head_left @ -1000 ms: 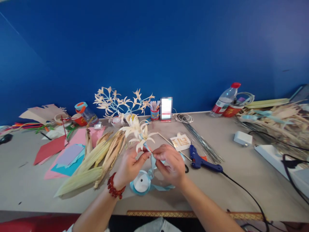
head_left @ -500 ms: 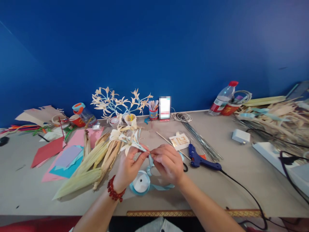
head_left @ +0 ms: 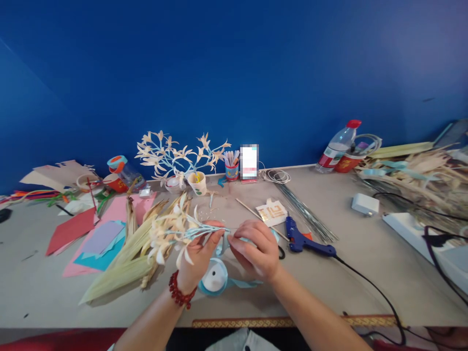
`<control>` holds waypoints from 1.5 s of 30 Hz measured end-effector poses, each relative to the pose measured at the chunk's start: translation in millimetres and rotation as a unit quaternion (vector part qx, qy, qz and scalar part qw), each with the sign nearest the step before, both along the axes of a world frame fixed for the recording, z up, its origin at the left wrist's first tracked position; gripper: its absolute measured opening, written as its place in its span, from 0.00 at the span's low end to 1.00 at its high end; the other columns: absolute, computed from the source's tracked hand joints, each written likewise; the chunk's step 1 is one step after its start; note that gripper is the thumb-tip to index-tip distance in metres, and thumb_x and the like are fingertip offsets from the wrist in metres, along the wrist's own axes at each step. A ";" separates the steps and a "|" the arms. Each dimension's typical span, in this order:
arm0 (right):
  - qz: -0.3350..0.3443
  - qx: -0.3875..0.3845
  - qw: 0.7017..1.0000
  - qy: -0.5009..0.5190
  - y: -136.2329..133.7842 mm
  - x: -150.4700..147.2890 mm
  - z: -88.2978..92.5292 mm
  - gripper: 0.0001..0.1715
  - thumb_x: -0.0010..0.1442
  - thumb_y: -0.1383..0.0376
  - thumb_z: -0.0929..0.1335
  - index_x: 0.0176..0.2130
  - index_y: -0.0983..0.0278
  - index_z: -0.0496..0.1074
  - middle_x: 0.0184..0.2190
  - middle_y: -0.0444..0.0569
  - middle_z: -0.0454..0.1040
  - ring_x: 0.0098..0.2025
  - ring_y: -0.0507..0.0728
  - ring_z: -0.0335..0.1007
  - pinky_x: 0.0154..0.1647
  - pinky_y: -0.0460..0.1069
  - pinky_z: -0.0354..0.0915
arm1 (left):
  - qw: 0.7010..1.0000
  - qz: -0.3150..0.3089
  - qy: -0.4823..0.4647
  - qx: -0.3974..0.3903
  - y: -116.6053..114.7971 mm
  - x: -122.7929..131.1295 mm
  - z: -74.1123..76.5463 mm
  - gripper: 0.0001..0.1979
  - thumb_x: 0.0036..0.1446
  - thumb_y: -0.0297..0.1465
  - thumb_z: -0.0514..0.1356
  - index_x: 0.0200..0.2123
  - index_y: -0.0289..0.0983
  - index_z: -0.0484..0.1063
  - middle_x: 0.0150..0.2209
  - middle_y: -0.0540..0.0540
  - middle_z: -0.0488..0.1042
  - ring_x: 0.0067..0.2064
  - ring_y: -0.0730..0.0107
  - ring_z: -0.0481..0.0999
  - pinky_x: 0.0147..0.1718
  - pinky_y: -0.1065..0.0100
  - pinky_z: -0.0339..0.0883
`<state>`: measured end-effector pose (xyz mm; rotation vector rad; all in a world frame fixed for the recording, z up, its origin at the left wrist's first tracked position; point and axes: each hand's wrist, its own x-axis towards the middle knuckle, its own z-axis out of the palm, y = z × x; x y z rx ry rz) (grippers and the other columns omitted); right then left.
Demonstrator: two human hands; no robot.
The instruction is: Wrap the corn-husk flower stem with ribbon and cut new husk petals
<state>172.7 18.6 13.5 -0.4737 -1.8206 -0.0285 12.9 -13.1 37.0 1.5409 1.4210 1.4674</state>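
My left hand [head_left: 199, 248], with a red bead bracelet at the wrist, is closed around the blue-wrapped stems of a spray of cream craft flowers [head_left: 170, 231]. The blooms point left and the stem ends reach towards my right hand [head_left: 256, 248]. Its curled fingers pinch a light blue ribbon [head_left: 222, 247] close to the stem ends; part of the strip is hidden by the fingers. Below my hands lies a roll of the same blue ribbon [head_left: 212, 278], with a loose length trailing to the right.
A blue glue gun [head_left: 307, 245] with a black cord lies to the right, near wires [head_left: 310, 212] and a power strip [head_left: 420, 248]. Corn husks [head_left: 127, 263] and coloured paper [head_left: 73, 231] cover the left. Finished flowers in a cup [head_left: 198, 184] stand behind, beside a phone [head_left: 249, 162].
The flower spray has turned in my left hand, its blooms swinging left and down, so the blue stems now show lying nearly level. My right hand stays close to the stem ends.
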 end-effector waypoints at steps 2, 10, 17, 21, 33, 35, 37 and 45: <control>-0.002 0.004 1.000 0.001 -0.7 -0.9 -1.2 0.08 0.55 0.74 0.70 0.36 0.62 0.73 0.31 0.49 0.74 0.35 0.56 0.69 0.37 0.54 0.69 | 1.000 0.011 -0.012 0.000 1.2 0.4 -1.0 0.06 0.54 0.33 0.63 0.32 0.37 0.77 0.31 0.48 0.80 0.33 0.68 0.78 0.36 0.70 0.73; -0.012 -0.019 1.000 0.006 -2.3 -3.6 -5.4 0.10 0.56 0.73 0.70 0.37 0.59 0.73 0.33 0.49 0.75 0.35 0.57 0.70 0.37 0.54 0.69 | 0.999 0.025 -0.031 0.023 4.9 0.9 -6.9 0.07 0.53 0.34 0.64 0.30 0.36 0.77 0.30 0.47 0.80 0.32 0.66 0.79 0.35 0.68 0.74; -0.019 -0.016 1.000 -0.017 -1.1 -1.6 -3.8 0.12 0.56 0.74 0.69 0.38 0.60 0.73 0.32 0.49 0.74 0.34 0.57 0.68 0.36 0.54 0.68 | 0.998 0.027 -0.055 0.012 5.0 4.2 -7.3 0.07 0.52 0.35 0.65 0.31 0.36 0.76 0.30 0.47 0.80 0.33 0.65 0.79 0.36 0.68 0.74; -0.022 -0.038 0.997 -0.059 -4.8 -1.1 -0.9 0.12 0.56 0.74 0.69 0.40 0.61 0.72 0.34 0.50 0.76 0.36 0.58 0.69 0.37 0.54 0.67 | 0.998 0.008 -0.060 0.002 4.5 4.2 -9.4 0.06 0.54 0.33 0.64 0.32 0.36 0.76 0.32 0.47 0.80 0.35 0.66 0.79 0.38 0.68 0.74; -0.254 -0.271 0.887 -0.275 -18.9 147.5 -33.5 0.21 0.58 0.69 0.66 0.52 0.66 0.67 0.51 0.59 0.71 0.53 0.66 0.66 0.54 0.62 0.64 | 0.995 -0.054 -0.080 -0.029 5.1 0.5 -13.5 0.07 0.55 0.34 0.62 0.35 0.36 0.74 0.29 0.46 0.81 0.31 0.64 0.81 0.31 0.69 0.75; -0.277 -0.310 0.843 -0.340 -15.2 167.0 -39.1 0.24 0.55 0.71 0.65 0.52 0.67 0.68 0.52 0.59 0.71 0.54 0.67 0.66 0.55 0.62 0.63 | 0.994 -0.059 -0.084 -0.028 5.0 3.1 -16.0 0.07 0.55 0.34 0.63 0.34 0.36 0.74 0.29 0.46 0.81 0.31 0.64 0.81 0.31 0.69 0.75; -0.274 -0.334 0.820 -0.375 -10.3 173.7 -43.7 0.26 0.52 0.73 0.64 0.52 0.67 0.68 0.52 0.58 0.71 0.54 0.66 0.66 0.56 0.61 0.63 | 0.995 -0.051 -0.085 -0.024 5.2 5.4 -18.8 0.08 0.54 0.35 0.63 0.33 0.36 0.75 0.29 0.46 0.81 0.31 0.64 0.81 0.32 0.69 0.75; -0.272 -0.354 0.813 -0.373 3.3 168.9 -52.4 0.28 0.50 0.75 0.63 0.51 0.68 0.68 0.52 0.59 0.68 0.52 0.64 0.66 0.54 0.56 0.63 | 0.993 -0.052 -0.099 -0.044 6.0 10.1 -20.8 0.10 0.52 0.37 0.65 0.33 0.36 0.75 0.28 0.45 0.81 0.29 0.64 0.81 0.30 0.68 0.76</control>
